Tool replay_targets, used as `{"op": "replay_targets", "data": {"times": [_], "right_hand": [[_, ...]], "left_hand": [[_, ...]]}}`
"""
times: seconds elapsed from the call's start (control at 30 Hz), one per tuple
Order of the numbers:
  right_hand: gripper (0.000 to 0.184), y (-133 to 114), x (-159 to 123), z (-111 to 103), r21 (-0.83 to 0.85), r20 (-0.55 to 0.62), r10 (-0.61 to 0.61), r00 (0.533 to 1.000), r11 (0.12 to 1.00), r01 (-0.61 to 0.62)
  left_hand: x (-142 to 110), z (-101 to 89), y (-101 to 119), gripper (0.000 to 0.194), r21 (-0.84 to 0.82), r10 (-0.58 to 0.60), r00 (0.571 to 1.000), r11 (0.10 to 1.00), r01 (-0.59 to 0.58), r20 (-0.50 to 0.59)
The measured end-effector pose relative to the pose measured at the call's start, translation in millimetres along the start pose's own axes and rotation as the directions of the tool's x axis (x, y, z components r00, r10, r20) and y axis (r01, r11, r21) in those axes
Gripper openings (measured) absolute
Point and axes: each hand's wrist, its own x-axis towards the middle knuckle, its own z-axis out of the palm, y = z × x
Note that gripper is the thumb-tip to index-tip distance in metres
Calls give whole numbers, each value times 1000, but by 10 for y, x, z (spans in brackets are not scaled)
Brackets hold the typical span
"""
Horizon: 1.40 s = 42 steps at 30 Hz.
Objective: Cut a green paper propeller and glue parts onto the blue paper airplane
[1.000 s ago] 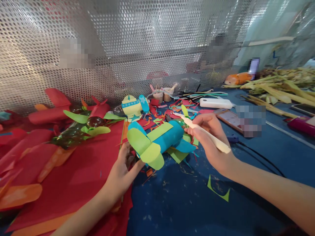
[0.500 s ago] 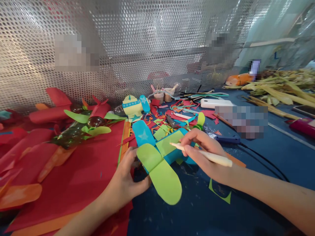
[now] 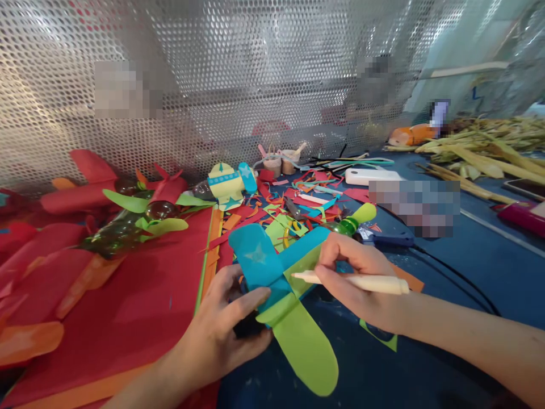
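Observation:
A paper aeroplane (image 3: pixel 276 272) with a blue body, blue tail fin and light green wings lies low over the blue table (image 3: pixel 426 363). My left hand (image 3: pixel 221 335) is closed around its near end, thumb laid across the blue part. My right hand (image 3: pixel 353 281) pinches a cream-coloured stick (image 3: pixel 361 281) like a pen, its tip touching the green band on the plane's body. A green propeller (image 3: pixel 355 218) shows at the plane's far end.
Red and orange paper sheets (image 3: pixel 128 307) cover the left. Other finished planes (image 3: pixel 140 213) and a yellow one (image 3: pixel 230 184) stand behind, amid paper scraps (image 3: pixel 298 204). A white box (image 3: pixel 370 177), a cable (image 3: pixel 451 272), green stalks (image 3: pixel 481 150) and a perforated metal screen (image 3: pixel 238 74) lie beyond.
The plane has been turned and lowered toward me; the blue tail now faces up. My right hand with the stick has come down onto the plane's body.

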Motion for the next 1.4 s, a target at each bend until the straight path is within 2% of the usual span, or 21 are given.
{"op": "replay_targets", "data": {"times": [0.33,0.9,1.07,1.4], "right_hand": [[18,-12,6,-14,-26,-4,39,999,999,-39],[20,19,3,5,-43,5,24,1000,999,-24],[20,31,12,9,-47,49,74,996,996,-72],[20,-18,21,-4,-55,73,118,990,992,-114]], "left_hand": [[33,1,11,43,24,4,1000,1000,-4,-7],[45,-7,14,41,15,-19,1000,1000,19,15],[34,-22,26,41,14,-52,998,999,51,34],[83,-37,42,39,7,-42,999,999,42,30]]}}
